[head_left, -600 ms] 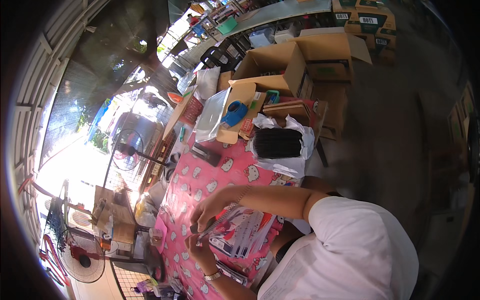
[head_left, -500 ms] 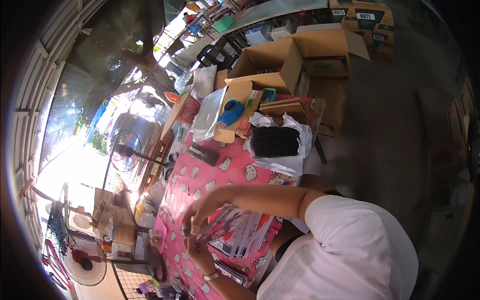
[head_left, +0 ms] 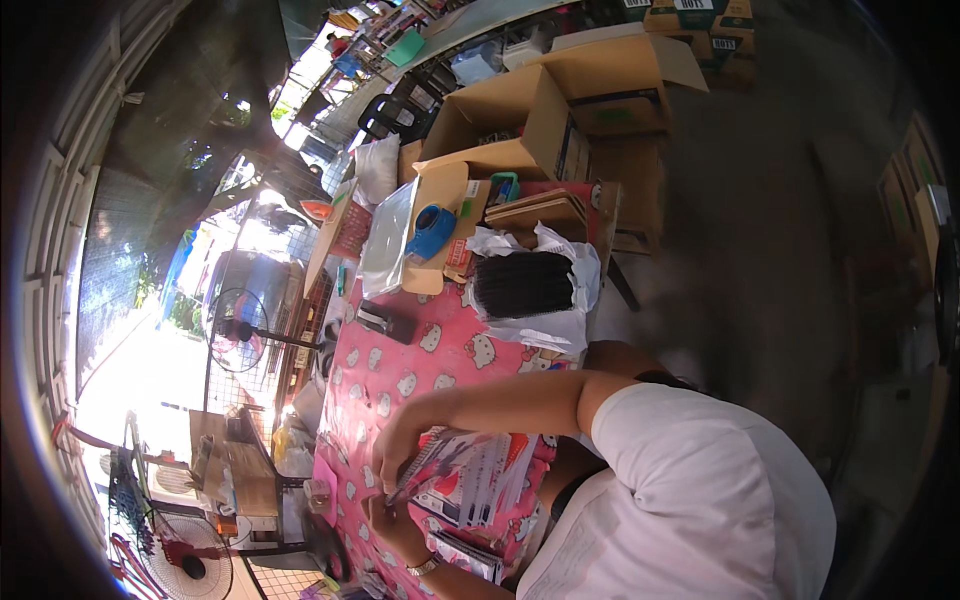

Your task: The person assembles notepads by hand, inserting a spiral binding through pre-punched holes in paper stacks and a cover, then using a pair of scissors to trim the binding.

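A fanned stack of printed booklets (head_left: 480, 480), with red, white and dark covers, lies on the pink patterned tablecloth (head_left: 410, 362). My right hand (head_left: 395, 450) reaches over its far edge, fingers bent down and closed together. Just below it, my left hand (head_left: 392, 522), with a metal-banded watch on its wrist, has thumb and fingers pinched close to the right fingertips. Whatever small thing the fingers grip is too blurred to name. Beside my left forearm lies a smaller pile of booklets (head_left: 468, 556). A black and silver desk tool (head_left: 387, 322) sits farther up the table.
A bundle of black strips (head_left: 528, 283) lies in opened white paper. Beyond it are a blue tape dispenser (head_left: 432, 232), clear plastic sheets (head_left: 388, 240) and a large open carton (head_left: 490, 110). Standing fans (head_left: 238, 330) are at the left.
The view has shifted, so the table's things sit farther left. My right fingers have turned more downward, toward the left fingertips. Both hands stay close together at the booklets' edge.
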A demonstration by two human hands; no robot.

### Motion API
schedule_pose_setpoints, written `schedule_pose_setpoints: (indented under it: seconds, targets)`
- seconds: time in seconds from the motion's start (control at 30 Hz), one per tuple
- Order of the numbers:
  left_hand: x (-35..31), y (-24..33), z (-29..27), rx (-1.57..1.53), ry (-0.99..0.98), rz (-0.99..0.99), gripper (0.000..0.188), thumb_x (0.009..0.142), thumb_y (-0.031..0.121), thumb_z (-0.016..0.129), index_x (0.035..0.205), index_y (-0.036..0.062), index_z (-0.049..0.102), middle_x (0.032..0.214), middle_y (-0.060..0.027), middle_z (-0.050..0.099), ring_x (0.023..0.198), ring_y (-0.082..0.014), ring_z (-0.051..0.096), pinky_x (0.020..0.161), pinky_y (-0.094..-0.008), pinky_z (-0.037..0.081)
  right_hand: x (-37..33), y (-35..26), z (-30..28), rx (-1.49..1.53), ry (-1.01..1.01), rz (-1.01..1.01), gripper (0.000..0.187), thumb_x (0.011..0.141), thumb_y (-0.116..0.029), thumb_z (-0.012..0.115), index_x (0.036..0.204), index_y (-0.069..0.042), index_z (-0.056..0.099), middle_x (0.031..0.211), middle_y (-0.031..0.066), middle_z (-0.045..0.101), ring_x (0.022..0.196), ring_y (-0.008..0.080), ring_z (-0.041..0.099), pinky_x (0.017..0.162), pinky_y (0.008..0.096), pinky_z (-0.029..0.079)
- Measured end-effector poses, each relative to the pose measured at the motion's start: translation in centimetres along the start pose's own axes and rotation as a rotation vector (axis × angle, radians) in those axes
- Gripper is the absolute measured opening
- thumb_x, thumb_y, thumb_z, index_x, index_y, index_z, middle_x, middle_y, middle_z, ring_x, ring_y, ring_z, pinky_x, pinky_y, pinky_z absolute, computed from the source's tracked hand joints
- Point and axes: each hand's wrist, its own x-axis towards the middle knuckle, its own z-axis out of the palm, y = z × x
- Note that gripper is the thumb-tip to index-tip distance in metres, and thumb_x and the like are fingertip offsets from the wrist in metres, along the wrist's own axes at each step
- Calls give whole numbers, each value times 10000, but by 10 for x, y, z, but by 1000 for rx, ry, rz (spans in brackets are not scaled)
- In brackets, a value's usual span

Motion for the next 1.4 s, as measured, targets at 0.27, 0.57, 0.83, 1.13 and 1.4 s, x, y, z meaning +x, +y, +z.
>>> schedule_pose_setpoints:
  seconds: [0.27, 0.57, 0.83, 1.13, 1.4]
  targets:
    - [-1, -29, -11, -28, -68, -169, 363, 796, -84, 672, 1145, -28, 591, 1064, -49, 599, 906, -154, 579, 782, -296, 481, -5, -9, 0, 94, 46, -102, 380, 875, -390, 704, 1054, -58, 662, 926, 17, 653, 805, 125, 597, 723, 295, 489]
    - [1, 22, 17, -22, 33, -118, 382, 857, -50, 622, 1224, 2, 530, 1106, -84, 599, 900, -148, 587, 758, -291, 492, -15, -14, -1, 106, 152, -181, 484, 864, -453, 706, 1125, -51, 641, 979, 23, 651, 873, 142, 613, 777, 311, 505]
    - [-4, -13, -2, -62, -38, -54, 64, 930, -5, 514, 992, 8, 514, 893, -69, 493, 732, -156, 504, 583, -284, 461, -25, -4, -3, 309, 392, -179, 431, 895, -461, 659, 1088, -78, 626, 884, -27, 594, 842, 85, 558, 701, 253, 452]
    - [-10, 10, 4, 139, -26, 0, 310, 754, 65, 741, 1001, 13, 562, 923, -116, 513, 852, -309, 561, 659, -376, 463, -15, -13, 10, 563, 165, -241, 350, 881, -370, 694, 1030, -62, 620, 854, -39, 566, 788, 68, 529, 671, 251, 434]
    - [-5, 8, 11, 38, 36, 31, 408, 717, 67, 804, 1081, 29, 623, 928, -110, 554, 770, -285, 548, 670, -364, 448, -9, -15, 6, 451, -9, -204, 368, 844, -374, 715, 1016, -61, 624, 942, 5, 618, 850, 109, 571, 749, 270, 452]
